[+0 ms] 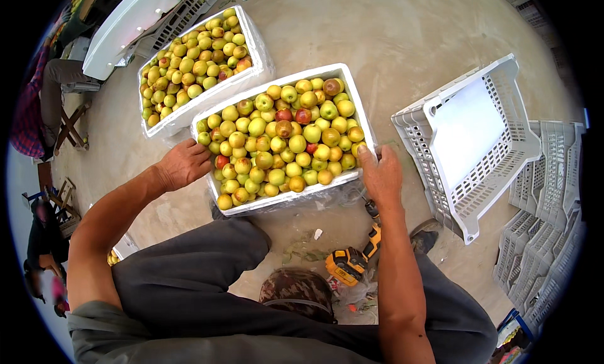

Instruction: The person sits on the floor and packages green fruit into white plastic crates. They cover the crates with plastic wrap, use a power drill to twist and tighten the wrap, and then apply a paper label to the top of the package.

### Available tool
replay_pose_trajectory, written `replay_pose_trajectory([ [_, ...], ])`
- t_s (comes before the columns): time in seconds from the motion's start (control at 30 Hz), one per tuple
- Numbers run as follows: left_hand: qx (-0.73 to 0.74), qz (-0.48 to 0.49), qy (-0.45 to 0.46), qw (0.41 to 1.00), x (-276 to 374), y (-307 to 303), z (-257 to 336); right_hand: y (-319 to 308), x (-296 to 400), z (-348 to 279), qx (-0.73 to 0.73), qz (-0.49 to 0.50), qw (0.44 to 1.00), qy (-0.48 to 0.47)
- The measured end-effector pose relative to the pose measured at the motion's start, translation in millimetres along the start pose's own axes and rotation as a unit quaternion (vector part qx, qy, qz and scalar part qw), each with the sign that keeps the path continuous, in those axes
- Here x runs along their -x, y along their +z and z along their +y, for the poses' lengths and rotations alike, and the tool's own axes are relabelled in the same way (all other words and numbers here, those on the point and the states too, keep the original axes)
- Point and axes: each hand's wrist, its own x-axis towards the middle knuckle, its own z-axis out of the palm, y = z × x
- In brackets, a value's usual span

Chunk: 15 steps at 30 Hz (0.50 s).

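In front of my knees a white foam box (283,201) lined with clear plastic is filled with yellow-green and reddish jujube-like fruit (297,144). My left hand (185,164) is at its left wall, fingers curled over the edge. On the right wall near the corner rests my right hand (381,173), its thumb over the rim and its fingers outside. A second full foam box (257,53) stands behind to the left, close against the first. Below my right hand a yellow and black cordless drill (351,265) lies partly hidden by my forearm.
A grey plastic crate (424,142) with a white lining stands tilted at right, beside stacked crates (542,189). A camouflage cap (299,293) is between my legs. A white tub-like thing (127,29) is at upper left. Several people sit at far left, one in a checked shirt (30,123).
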Motion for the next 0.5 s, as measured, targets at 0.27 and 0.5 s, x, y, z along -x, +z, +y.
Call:
replay_pose_trajectory([
  [0.27,0.294,0.131,-0.532,0.783,22.8,36.5,16.2,15.7,-97.5,-5.5,-0.15,-0.08,0.985,-0.005],
  [0.5,0.705,0.171,-0.603,0.331,-9.2,77.6,-8.8,42.4,-112.3,1.7,-0.344,-0.15,0.915,0.148],
])
